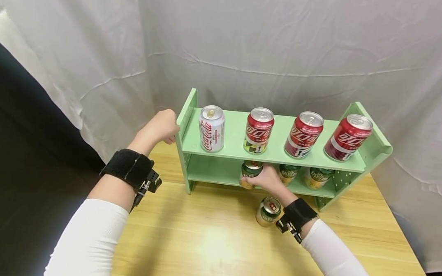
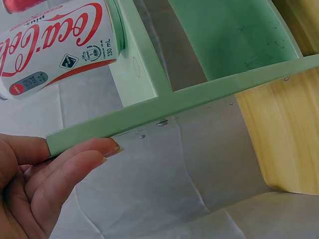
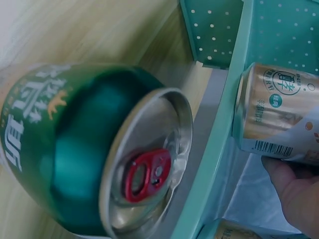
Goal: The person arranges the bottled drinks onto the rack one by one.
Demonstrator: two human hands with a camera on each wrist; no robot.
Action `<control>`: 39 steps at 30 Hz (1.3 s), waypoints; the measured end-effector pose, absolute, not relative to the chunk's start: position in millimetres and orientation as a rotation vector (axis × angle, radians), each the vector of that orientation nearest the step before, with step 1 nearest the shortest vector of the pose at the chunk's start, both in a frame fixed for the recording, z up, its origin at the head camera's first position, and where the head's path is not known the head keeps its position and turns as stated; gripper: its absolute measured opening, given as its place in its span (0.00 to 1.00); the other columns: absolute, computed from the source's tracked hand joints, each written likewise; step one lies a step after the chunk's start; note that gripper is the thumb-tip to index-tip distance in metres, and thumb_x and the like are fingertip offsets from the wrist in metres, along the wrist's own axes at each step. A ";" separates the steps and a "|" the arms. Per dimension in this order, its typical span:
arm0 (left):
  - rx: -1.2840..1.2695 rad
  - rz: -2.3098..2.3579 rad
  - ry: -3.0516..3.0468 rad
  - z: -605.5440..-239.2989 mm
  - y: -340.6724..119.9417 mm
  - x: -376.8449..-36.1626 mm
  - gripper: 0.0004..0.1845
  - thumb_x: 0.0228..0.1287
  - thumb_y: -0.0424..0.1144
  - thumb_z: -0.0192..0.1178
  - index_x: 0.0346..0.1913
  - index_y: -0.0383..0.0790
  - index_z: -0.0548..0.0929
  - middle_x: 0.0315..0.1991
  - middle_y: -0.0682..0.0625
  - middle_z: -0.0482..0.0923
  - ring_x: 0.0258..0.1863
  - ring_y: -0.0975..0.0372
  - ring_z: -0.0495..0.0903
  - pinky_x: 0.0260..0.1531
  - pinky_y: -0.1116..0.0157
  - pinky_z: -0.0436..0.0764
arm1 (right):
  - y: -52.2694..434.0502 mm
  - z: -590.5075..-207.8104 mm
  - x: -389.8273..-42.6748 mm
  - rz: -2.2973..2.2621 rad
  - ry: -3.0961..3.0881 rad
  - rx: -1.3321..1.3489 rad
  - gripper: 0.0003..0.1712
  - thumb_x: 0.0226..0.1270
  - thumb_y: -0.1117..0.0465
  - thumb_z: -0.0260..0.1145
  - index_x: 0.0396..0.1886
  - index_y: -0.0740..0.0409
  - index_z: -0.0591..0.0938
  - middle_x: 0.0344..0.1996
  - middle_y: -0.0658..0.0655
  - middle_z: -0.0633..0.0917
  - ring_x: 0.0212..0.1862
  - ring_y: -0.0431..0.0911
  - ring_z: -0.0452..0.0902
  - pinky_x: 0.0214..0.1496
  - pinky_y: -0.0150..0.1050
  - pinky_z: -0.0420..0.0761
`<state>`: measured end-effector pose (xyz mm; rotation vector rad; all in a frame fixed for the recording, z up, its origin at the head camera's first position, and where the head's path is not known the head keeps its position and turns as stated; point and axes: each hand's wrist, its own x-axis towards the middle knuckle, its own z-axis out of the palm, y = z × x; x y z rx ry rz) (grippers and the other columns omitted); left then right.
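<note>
The lower shelf of the green rack [image 1: 279, 157] sits in shadow under the upper board, so the cans there show only in part: the tops of two green-and-gold cans [image 1: 289, 172] [image 1: 317, 177] are cut off by the board's front edge, and their labels cannot be read from the head view. The right wrist view is blurred and shows only a fingertip or two of the right hand at its lower right corner.

The right hand [image 1: 265, 179] reaches into the lower shelf and wraps its fingers round a green beer can [image 1: 250, 172], which stands upright at the left of the lower row, near the shelf's front edge. The wrist angles up from the wooden table [image 1: 209, 244], forearm low over the top. Just beside that wrist, another green beer can with a red pull tab [image 1: 269, 211] stands free on the table in front of the rack.

The left hand [image 1: 161, 126] is raised to the rack's left side panel, its fingers [image 2: 84, 154] curled against the panel's edge, gripping it. On the upper shelf, just inside that panel, stands a white Coca-Cola can [image 1: 212, 128], then three red cans [image 1: 259, 130] [image 1: 304, 134] [image 1: 348, 137] in a row.
</note>
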<state>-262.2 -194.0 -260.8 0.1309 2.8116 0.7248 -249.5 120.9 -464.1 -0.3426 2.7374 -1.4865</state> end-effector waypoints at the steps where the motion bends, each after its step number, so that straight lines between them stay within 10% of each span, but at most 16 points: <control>1: 0.129 0.725 2.812 -260.6 -193.8 -261.8 0.06 0.60 0.25 0.43 0.27 0.32 0.69 0.27 0.38 0.80 0.24 0.54 0.83 0.30 0.61 0.85 | 120.6 -464.9 -251.4 -1.480 2.735 -0.335 0.51 0.39 0.55 0.80 0.63 0.64 0.64 0.50 0.66 0.78 0.51 0.59 0.76 0.56 0.52 0.77; 10: 0.128 0.729 2.813 -260.7 -193.3 -260.6 0.07 0.59 0.25 0.43 0.26 0.33 0.69 0.25 0.39 0.80 0.24 0.54 0.83 0.28 0.62 0.85 | 118.0 -469.9 -264.3 -1.661 2.555 -0.282 0.55 0.42 0.63 0.77 0.68 0.61 0.56 0.59 0.67 0.70 0.59 0.61 0.70 0.63 0.53 0.71; 23: 0.124 0.725 2.812 -262.6 -193.5 -262.5 0.06 0.59 0.25 0.43 0.28 0.32 0.70 0.30 0.36 0.80 0.26 0.53 0.83 0.29 0.62 0.85 | 127.6 -480.3 -231.6 -1.685 2.591 -0.226 0.54 0.51 0.49 0.74 0.71 0.59 0.55 0.68 0.66 0.65 0.69 0.59 0.60 0.70 0.52 0.61; 32: 0.115 0.745 2.808 -261.0 -193.2 -261.3 0.07 0.59 0.25 0.43 0.35 0.26 0.73 0.35 0.33 0.80 0.28 0.51 0.84 0.29 0.62 0.85 | 138.2 -471.0 -170.2 -1.841 2.776 -0.321 0.42 0.56 0.67 0.70 0.66 0.70 0.59 0.65 0.71 0.67 0.67 0.63 0.60 0.70 0.56 0.59; 39: 0.121 0.731 2.826 -262.4 -193.1 -261.3 0.07 0.59 0.25 0.43 0.31 0.28 0.72 0.33 0.33 0.80 0.26 0.52 0.83 0.29 0.61 0.85 | 158.6 -520.1 -164.9 -1.910 2.897 -0.322 0.46 0.46 0.67 0.76 0.66 0.64 0.65 0.62 0.65 0.72 0.64 0.57 0.66 0.63 0.18 0.60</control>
